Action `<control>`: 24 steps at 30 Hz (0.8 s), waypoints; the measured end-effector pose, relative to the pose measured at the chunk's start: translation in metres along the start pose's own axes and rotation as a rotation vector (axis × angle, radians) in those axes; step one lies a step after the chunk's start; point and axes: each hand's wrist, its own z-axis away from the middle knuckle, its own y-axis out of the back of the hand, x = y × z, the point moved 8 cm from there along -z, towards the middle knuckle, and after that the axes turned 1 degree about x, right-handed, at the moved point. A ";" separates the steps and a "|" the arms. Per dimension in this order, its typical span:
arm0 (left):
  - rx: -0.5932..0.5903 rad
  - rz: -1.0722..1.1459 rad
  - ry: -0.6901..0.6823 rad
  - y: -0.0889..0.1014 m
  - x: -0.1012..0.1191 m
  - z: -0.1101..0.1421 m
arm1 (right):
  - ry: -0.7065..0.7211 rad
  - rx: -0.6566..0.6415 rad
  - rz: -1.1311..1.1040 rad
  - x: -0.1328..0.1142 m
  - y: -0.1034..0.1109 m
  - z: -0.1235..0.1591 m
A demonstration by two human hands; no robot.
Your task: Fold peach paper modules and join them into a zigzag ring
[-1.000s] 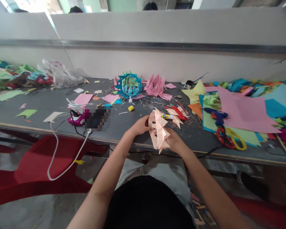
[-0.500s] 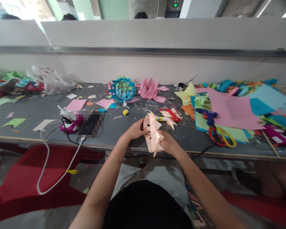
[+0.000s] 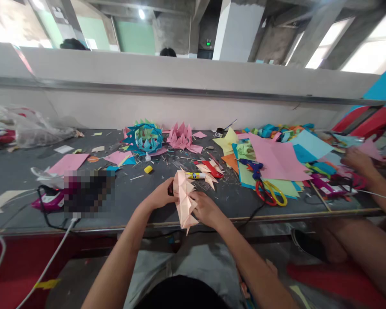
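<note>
A peach folded-paper piece with pointed tips [image 3: 184,201] is held between my two hands over the table's front edge. My left hand [image 3: 162,194] is closed on its left side. On the right side, my right hand [image 3: 206,208] grips it with bent fingers near the points. Just beyond lies a yellow glue stick [image 3: 196,175], beside a red tool [image 3: 213,169] and loose peach paper points [image 3: 209,182]. A yellow cap [image 3: 148,170] rests further left. Farther back stand a blue and green spiky paper ring [image 3: 144,138] and a pink one [image 3: 181,136].
Coloured paper sheets [image 3: 276,159] are piled to the right, with a blue glue gun [image 3: 252,166] and red-and-yellow scissors [image 3: 272,193] on or near them. A co-worker's hand [image 3: 360,162] holds pink paper at far right. Left are cables, a purple box [image 3: 49,199] and a plastic bag [image 3: 35,127].
The view has swung right and up, bringing the co-worker's arm in. The peach paper piece has turned in my hands to show more of its folded side; both hands still hold it.
</note>
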 end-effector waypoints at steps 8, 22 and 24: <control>-0.048 -0.014 0.018 -0.003 0.000 0.000 | 0.010 -0.003 0.013 0.002 -0.004 -0.001; -0.138 0.011 -0.009 -0.005 0.016 0.002 | 0.012 -0.016 -0.018 0.001 -0.002 0.001; -0.119 -0.011 -0.019 -0.005 0.015 0.002 | 0.031 -0.019 -0.017 0.001 -0.003 0.002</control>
